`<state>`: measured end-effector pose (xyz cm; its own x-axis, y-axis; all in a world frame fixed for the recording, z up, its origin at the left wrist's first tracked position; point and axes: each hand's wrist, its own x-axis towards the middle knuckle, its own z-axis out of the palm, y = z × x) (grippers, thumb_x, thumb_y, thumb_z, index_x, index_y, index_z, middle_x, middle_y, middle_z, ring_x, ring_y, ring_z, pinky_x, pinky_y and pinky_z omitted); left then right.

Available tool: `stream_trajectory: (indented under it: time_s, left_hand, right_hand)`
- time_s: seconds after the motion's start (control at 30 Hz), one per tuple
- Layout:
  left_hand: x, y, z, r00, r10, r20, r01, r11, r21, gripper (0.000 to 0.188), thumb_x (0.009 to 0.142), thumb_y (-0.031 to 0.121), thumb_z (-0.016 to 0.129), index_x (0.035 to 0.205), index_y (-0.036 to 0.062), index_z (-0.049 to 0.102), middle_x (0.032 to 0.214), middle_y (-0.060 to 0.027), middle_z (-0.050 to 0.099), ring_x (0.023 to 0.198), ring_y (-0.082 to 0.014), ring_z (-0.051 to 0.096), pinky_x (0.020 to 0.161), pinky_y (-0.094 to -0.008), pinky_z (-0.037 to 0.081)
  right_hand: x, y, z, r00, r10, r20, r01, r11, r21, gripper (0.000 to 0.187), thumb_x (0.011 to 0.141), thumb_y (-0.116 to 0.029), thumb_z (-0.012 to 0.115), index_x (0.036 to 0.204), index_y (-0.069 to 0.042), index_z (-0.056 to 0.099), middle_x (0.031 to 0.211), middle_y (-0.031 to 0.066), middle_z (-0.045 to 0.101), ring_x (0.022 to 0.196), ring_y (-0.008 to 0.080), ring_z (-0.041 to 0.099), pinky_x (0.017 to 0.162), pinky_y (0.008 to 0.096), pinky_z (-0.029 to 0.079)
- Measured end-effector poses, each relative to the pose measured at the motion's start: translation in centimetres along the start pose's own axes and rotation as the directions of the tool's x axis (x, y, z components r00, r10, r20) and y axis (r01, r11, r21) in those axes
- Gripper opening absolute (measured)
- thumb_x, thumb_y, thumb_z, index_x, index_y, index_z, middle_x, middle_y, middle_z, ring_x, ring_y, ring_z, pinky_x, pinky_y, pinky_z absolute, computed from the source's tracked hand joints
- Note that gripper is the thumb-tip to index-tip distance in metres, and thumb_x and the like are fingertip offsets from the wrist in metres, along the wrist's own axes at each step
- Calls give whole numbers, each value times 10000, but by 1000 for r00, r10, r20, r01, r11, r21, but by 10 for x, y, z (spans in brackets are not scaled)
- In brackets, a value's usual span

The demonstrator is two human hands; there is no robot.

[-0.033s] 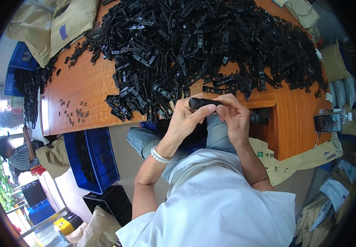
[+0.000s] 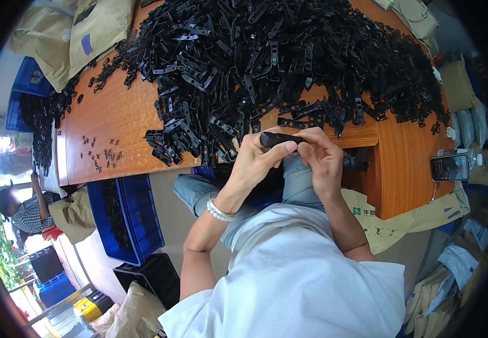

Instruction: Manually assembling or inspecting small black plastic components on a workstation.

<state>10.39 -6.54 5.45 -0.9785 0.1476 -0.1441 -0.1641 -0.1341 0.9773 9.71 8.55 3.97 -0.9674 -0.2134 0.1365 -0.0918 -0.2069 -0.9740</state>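
Both of my hands meet over my lap, just in front of the table edge, around one black elongated plastic part point(image 2: 276, 139). My left hand point(image 2: 257, 155) grips its left end, thumb laid along the side. The fingers and thumb of my right hand point(image 2: 321, 159) pinch the right end, where the thumbs come close together. Fingers cover much of the part, so its exact kind cannot be made out. Beyond my hands, a large pile of black plastic clip-like parts point(image 2: 244, 79) spreads over the wooden table point(image 2: 131, 112).
Small loose metal-looking pieces point(image 2: 108, 155) lie on the table's left. A blue crate point(image 2: 137, 217) holding black parts stands beside the table at left. At right are a phone point(image 2: 449, 168) and an open drawer space point(image 2: 359, 160). Another person point(image 2: 27, 211) sits at far left.
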Motion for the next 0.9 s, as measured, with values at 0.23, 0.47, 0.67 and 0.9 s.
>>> stream_trajectory:
  time_s: [0.23,0.47,0.67,0.9]
  left_hand:
    - [66,11,-32,948,318,23,-289,826,485,190,822,167,578,813,-17,622,647,-75,547,555,-141,524,508,-273,416]
    - [127,12,-40,800,597,61,-75,0,997,148,765,165,596,711,29,622,808,-118,573,658,-286,584,576,-372,474]
    - [129,17,-36,883,469,-6,102,-180,978,195,784,227,583,724,42,576,840,-118,572,683,-312,590,571,-386,465]
    - [131,15,-42,857,514,32,56,-155,986,196,699,160,653,761,37,515,781,-106,555,716,-305,568,601,-377,454]
  right_hand:
    - [2,12,-13,977,127,-172,-101,983,153,263,864,-193,562,1005,29,560,777,66,619,630,84,547,532,186,405]
    - [-10,16,-19,953,248,-175,-233,967,105,186,862,-101,519,977,38,565,796,83,628,674,119,613,514,192,436]
    - [-7,38,-14,949,279,-150,-235,937,258,166,842,-92,566,938,44,574,749,55,613,637,101,614,491,189,457]
    - [-5,43,-10,957,242,-157,-199,948,249,176,848,-109,570,930,47,561,727,58,602,631,101,602,508,207,475]
